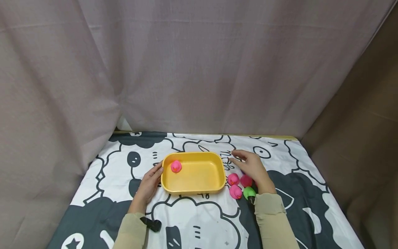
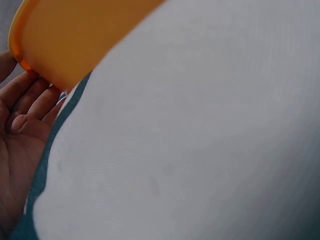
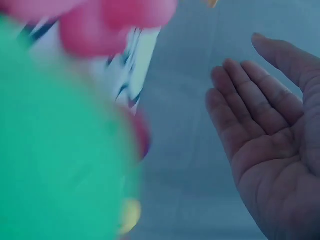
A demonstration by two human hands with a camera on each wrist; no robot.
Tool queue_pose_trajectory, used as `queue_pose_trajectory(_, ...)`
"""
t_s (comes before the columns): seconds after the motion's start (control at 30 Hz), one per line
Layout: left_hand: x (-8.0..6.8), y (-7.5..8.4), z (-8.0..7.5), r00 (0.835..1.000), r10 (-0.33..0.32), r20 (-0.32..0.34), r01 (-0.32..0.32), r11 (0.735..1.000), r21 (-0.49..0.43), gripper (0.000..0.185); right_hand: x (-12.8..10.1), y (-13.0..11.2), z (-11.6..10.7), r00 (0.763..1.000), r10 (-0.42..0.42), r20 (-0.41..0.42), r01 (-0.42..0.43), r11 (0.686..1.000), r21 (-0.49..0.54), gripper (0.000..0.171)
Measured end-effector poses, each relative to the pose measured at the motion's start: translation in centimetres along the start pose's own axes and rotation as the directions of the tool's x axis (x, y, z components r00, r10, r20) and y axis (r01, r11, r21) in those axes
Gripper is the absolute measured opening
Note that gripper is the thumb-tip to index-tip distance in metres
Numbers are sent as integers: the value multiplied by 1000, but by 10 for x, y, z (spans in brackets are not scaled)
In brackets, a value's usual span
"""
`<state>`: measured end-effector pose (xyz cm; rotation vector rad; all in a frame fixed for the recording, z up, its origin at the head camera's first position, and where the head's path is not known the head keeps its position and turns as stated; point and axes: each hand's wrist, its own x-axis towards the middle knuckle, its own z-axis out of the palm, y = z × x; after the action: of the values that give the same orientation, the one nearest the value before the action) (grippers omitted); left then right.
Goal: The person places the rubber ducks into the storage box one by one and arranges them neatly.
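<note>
A yellow rectangular tray (image 1: 199,183) lies on the patterned cloth. One pink toy duck (image 1: 176,166) sits inside it, toward the left end. My left hand (image 1: 150,185) touches the tray's outer left end; in the left wrist view its fingers (image 2: 37,97) meet the tray wall (image 2: 55,50). To the right of the tray, my right hand (image 1: 252,169) hovers with nothing in it, thumb and fingers apart. Just below it are three pink ducks (image 1: 235,192) and a green duck (image 1: 248,192). The green duck (image 3: 60,150) looms large and blurred in the right wrist view.
The cloth (image 1: 199,221) is white and dark grey with cartoon figures. Grey curtain (image 1: 199,69) hangs behind the table's far edge, and darker curtain (image 1: 357,138) stands at the right. A black wrist device (image 1: 151,224) is by the left sleeve.
</note>
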<state>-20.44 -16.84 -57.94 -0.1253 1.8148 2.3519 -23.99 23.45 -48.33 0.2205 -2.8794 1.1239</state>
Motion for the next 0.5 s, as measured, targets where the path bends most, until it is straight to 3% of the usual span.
queue_pose_trajectory(0.2,-1,-2,1,1000,-10,-3,10,1000,-4,46,-8,26,-14,995,94,-11,-95,995,-19,49)
queue_pose_trajectory(0.5,-1,1,1,1000,0,-2,0,1000,14,47,-10,48,-35,993,120,0,-120,991,-52,49)
